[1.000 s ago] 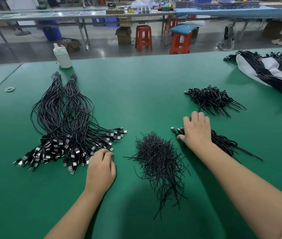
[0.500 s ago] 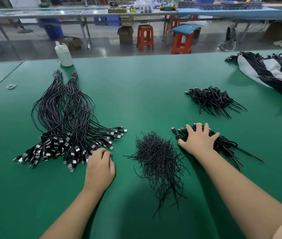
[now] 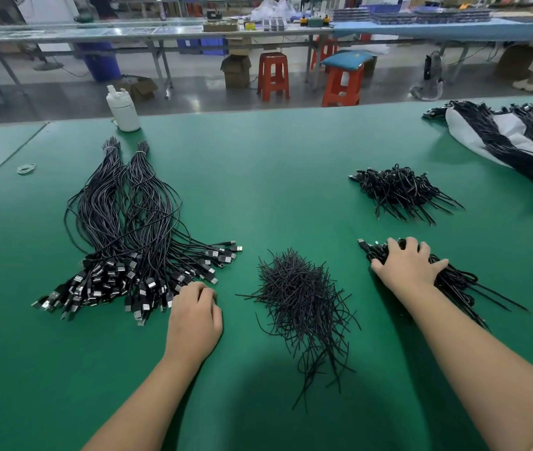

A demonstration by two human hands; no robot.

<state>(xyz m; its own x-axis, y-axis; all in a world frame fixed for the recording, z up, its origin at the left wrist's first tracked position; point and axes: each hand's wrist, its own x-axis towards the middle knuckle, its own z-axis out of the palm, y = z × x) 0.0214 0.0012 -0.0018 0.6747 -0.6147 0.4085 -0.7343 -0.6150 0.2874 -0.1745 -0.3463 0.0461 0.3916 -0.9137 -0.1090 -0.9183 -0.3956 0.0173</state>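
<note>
Here the right hand (image 3: pixel 405 268) lies splayed on the near heap of tied cables (image 3: pixel 454 281), fingers spread and bent over the top rather than closed round it, probably to hold the springy coils down and keep them in one stack. The left hand (image 3: pixel 195 315) sits knuckles-up with fingers curled at the near right edge of the loose USB cables (image 3: pixel 122 229). Its fingertips are hidden among the plugs (image 3: pixel 112 281), so I cannot tell whether it pinches one. The plugs fan toward the person, likely so a single cable can be drawn out by its end. Between the hands lies the pile of twist ties (image 3: pixel 301 294), within reach of either. Farther off on the green table (image 3: pixel 258 164) sit a second tied heap (image 3: pixel 398 190), more bundled cables on a white sheet (image 3: pixel 502 138), and a white bottle (image 3: pixel 123 109).
</note>
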